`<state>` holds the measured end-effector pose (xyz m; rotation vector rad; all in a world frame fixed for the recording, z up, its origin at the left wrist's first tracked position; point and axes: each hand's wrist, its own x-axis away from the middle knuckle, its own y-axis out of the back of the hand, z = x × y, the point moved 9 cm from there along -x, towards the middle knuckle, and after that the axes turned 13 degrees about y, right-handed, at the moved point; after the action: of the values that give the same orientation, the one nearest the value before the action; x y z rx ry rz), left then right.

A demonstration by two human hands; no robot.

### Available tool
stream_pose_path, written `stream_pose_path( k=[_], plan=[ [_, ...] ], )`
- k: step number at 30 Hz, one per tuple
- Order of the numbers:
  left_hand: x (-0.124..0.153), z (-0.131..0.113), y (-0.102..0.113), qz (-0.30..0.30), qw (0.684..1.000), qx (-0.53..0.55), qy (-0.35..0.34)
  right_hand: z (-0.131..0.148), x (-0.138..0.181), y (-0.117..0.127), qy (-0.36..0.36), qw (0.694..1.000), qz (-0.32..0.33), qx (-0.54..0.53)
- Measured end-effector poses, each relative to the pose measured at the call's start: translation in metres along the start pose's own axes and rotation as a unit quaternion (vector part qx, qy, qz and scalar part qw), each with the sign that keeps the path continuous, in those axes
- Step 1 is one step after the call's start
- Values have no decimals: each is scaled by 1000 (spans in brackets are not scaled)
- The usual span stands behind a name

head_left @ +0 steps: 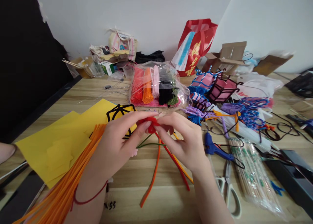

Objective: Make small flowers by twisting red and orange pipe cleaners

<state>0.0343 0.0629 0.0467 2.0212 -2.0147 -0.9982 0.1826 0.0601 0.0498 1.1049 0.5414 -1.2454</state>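
Near the middle of the view, my left hand (124,132) and my right hand (182,137) meet with fingertips closed around a coiled red pipe cleaner (151,124). Both hands pinch it, partly hiding its shape. Below them, an orange pipe cleaner (156,173), a red pipe cleaner (179,168) and a yellow one lie on the table. Green stems (146,142) show beneath my fingers. Behind my left hand stands a black lantern frame (119,110) with yellow panels. A bundle of orange pipe cleaners (83,158) runs under my left forearm.
Yellow sheets (70,136) lie left. A plastic bag of pipe cleaners (158,85) sits behind the hands. On the right are small lanterns (222,88), a blue glue gun (215,147), scissors (228,191) and packaged sticks (254,175). Another person's hand (6,152) shows at the left edge.
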Motion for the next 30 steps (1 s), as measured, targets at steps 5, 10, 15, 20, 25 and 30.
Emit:
stream_pose_path(
  k=[5,10,15,20,25,30],
  plan=[
    [3,-1,3,-32,993,108,34,-29,16,-1,-219,952,-152,-152],
    [2,-2,1,-45,995,87,24,-33,20,-5,-281,913,-171,-240],
    [3,2,5,-57,996,57,43,-32,23,-1,-298,915,-172,-213],
    [3,10,8,-62,989,86,100,-31,23,-6,-313,903,-153,-251],
    [-2,18,6,-54,978,145,141,-30,20,-7,-315,901,-130,-269],
    [-6,16,8,-62,979,128,145,-33,19,-7,-310,913,-120,-235]
  ],
)
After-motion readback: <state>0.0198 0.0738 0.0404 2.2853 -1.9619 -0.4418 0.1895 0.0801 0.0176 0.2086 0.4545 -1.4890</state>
